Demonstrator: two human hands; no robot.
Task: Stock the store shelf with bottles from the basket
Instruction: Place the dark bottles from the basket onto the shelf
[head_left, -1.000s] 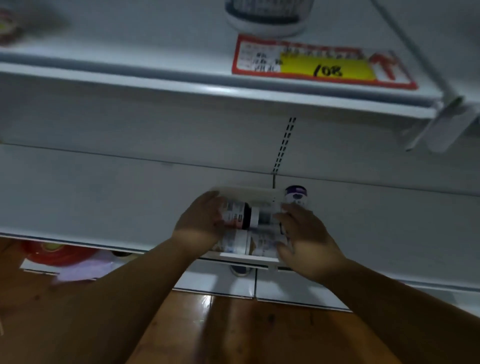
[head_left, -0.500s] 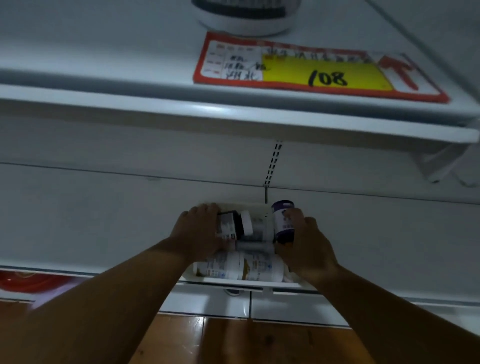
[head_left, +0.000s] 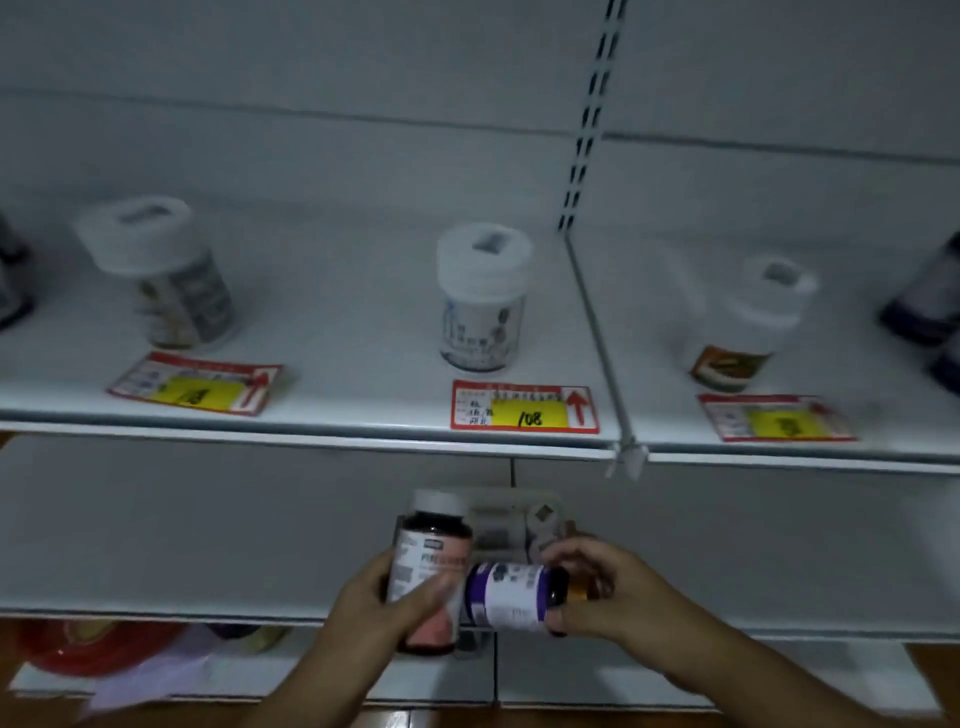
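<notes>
My left hand (head_left: 382, 603) grips a dark bottle with a pink label and white cap (head_left: 434, 561), held upright. My right hand (head_left: 602, 592) holds a purple-and-white labelled bottle (head_left: 511, 597) lying sideways, its gold cap toward my palm. Both are lifted just above the white basket (head_left: 519, 506) on the lower shelf, where more bottles (head_left: 540, 522) lie. The upper shelf (head_left: 332, 415) carries three white-capped bottles: left (head_left: 166, 275), middle (head_left: 483, 299) and right (head_left: 748, 322).
Red and yellow price tags (head_left: 524, 408) lie along the upper shelf's front. A thin wire divider (head_left: 597, 338) separates the middle and right bottles. Dark bottles (head_left: 930, 296) stand at the far right edge. A red object (head_left: 93, 644) sits under the lower shelf at left.
Both hands lifted a bottle each out of the basket. My view tilted upward, and the upper shelf with its bottles came into sight.
</notes>
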